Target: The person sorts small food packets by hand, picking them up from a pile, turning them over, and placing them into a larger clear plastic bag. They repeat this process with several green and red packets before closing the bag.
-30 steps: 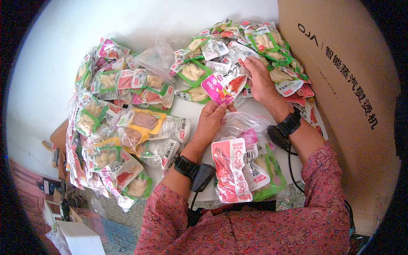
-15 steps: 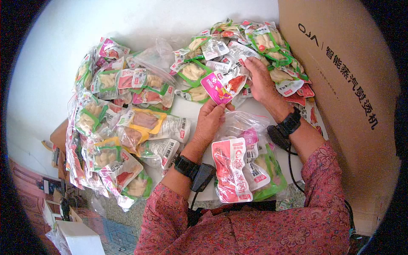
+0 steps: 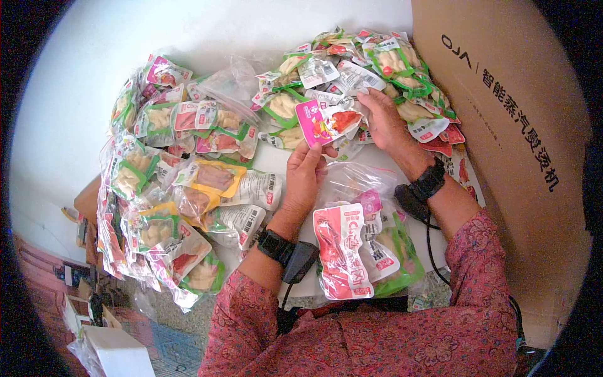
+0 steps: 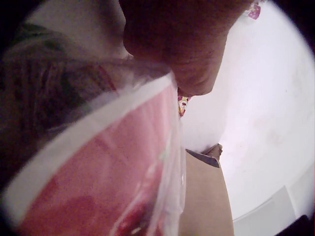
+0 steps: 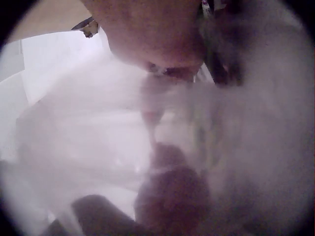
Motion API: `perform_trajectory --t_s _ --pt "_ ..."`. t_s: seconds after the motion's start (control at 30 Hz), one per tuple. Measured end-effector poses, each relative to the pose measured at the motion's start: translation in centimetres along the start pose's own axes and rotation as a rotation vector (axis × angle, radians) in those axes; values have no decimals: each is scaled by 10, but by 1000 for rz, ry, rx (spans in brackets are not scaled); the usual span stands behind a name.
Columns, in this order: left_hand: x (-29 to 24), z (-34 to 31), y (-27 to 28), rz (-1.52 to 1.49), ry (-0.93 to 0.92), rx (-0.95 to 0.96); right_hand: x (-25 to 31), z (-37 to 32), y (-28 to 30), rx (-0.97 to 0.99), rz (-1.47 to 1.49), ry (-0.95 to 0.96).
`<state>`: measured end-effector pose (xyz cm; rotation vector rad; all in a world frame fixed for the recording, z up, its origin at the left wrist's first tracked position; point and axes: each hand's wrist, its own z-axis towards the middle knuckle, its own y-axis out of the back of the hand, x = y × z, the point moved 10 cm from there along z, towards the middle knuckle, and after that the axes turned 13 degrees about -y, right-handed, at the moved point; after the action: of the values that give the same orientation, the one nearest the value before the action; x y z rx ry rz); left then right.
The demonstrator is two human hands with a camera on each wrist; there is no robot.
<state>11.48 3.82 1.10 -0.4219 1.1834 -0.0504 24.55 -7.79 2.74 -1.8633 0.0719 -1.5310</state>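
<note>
- Since a second ago, you have lifted the pink packet (image 3: 323, 122) slightly toward the frame's upper centre.
- Your left hand (image 3: 303, 176) pinches its lower edge.
- Your right hand (image 3: 388, 122) grips its right end, fingers curled.

On the table (image 3: 75, 94), the left heap (image 3: 169, 182) of packets spreads from far to near. The far heap (image 3: 358, 69) lies against the cardboard box (image 3: 521, 157), which stands at the right. Between the heaps, the left hand (image 3: 304, 176) grips the held packet (image 3: 326, 122) from the near side and the right hand (image 3: 386, 119) from the right. A bag (image 3: 361, 245) of packets lies at the near edge, between the forearms.
</note>
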Motion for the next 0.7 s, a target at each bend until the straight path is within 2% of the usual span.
perform_trajectory --t_s 0.07,0.13,0.17,0.23,0.27,0.33,0.4,0.43,0.5,0.57,0.67,0.7 --pt "1 1 4 -36 -8 -23 0 -1 4 -16 17 -4" --pt "1 2 7 -72 -15 -47 -5 -8 -12 162 40 -109" --pt "3 2 9 -89 3 -66 -11 -1 -4 162 40 -109" --pt "4 2 11 -107 22 -87 -1 7 -4 168 -458 197" --pt "5 1 11 -117 33 -93 -2 8 -1 169 -459 196" --pt "4 2 10 -129 42 -101 -24 2 -8 229 -52 -180" --pt "13 0 7 -92 167 -102 -27 -5 -19 255 -87 -197" --pt "14 -2 6 -93 166 -103 -30 -8 -25 281 -121 -213" --pt "15 -6 9 115 159 -55 -34 -12 -31 286 -117 -222" --pt "18 -5 9 77 159 -43 -35 -12 -33 290 -112 -231" --pt "22 -3 9 20 144 -49 -35 -12 -33 335 -235 -217" --pt "21 -2 9 -1 129 -66 -31 -13 -36 348 -342 -161"
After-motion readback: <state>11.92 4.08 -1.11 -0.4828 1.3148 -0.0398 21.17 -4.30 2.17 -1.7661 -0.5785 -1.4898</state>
